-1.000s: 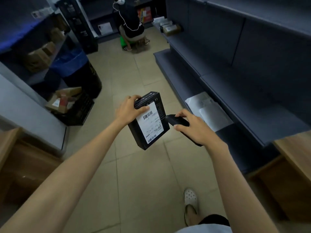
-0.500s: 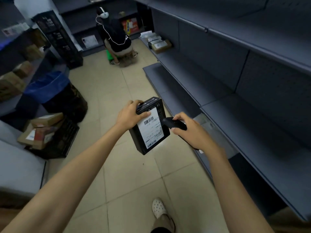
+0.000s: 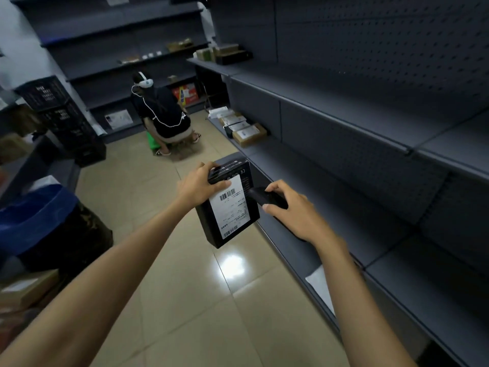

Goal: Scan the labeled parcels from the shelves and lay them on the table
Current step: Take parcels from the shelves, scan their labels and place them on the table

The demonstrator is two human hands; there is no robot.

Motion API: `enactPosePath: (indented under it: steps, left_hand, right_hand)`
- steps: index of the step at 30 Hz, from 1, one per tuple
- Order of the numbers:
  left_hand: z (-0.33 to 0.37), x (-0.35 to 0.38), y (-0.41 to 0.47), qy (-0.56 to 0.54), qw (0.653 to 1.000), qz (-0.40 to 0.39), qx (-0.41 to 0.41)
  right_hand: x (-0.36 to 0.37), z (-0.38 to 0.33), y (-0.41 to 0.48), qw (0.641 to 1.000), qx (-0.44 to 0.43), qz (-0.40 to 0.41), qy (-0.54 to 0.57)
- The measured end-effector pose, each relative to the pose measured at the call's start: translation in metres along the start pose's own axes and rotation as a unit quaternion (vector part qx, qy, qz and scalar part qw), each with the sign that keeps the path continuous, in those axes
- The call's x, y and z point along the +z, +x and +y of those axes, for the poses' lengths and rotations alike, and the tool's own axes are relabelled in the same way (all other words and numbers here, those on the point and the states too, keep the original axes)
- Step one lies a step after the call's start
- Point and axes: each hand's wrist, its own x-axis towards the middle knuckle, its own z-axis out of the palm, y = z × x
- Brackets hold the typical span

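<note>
Since the earlier frame the view lifts down the aisle; grips unchanged. Left hand (image 3: pixel 197 185) clasps the top end of the black parcel (image 3: pixel 229 205), in mid-air beside the shelves (image 3: pixel 344 123); right hand (image 3: pixel 295 214) wraps the scanner (image 3: pixel 260 197) at its edge. Judged rigid, light, smooth: hold edges, label (image 3: pixel 234 215) uncovered.

Two hands show: the left hand (image 3: pixel 197 185) and the right hand (image 3: pixel 293 210). Between them is one black parcel (image 3: pixel 231 235) with one white label (image 3: pixel 234 207) bearing two barcodes, and one handheld scanner (image 3: pixel 266 197). Beyond the right hand, four labelled parcels (image 3: pixel 246 132) lie in a row on the low shelf. Beyond the left hand crouches one person (image 3: pixel 165 116). Far to the left hand's left stand three stacked black crates (image 3: pixel 66 120), as far as can be told, and one blue-lined bin (image 3: pixel 39 221). One white sheet (image 3: pixel 318 284) lies under the right forearm.
</note>
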Motion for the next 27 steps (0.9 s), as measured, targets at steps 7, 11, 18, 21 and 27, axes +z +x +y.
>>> enactPosePath:
  steps: [7, 11, 18, 21, 27]
  left_hand:
    - [-0.044, -0.018, 0.151, -0.001, 0.999, 0.017, 0.028]
    - [-0.069, -0.033, 0.238, 0.005, 0.999, 0.041, 0.029]
    - [-0.114, -0.095, 0.414, 0.011, 0.994, 0.107, 0.022]
    - [-0.13, -0.131, 0.482, -0.008, 0.987, 0.157, 0.018]
    - [-0.161, -0.178, 0.599, -0.113, 0.972, 0.203, 0.029]
  right_hand:
    - [0.019, -0.012, 0.152, 1.0, -0.015, 0.006, -0.005]
    - [0.025, -0.02, 0.247, 0.999, -0.04, -0.002, -0.002]
    - [0.009, -0.055, 0.445, 0.995, -0.101, -0.014, -0.004]
    - [-0.003, -0.078, 0.522, 0.992, -0.127, -0.001, -0.018]
    - [-0.017, -0.121, 0.644, 0.985, -0.155, 0.051, -0.051]
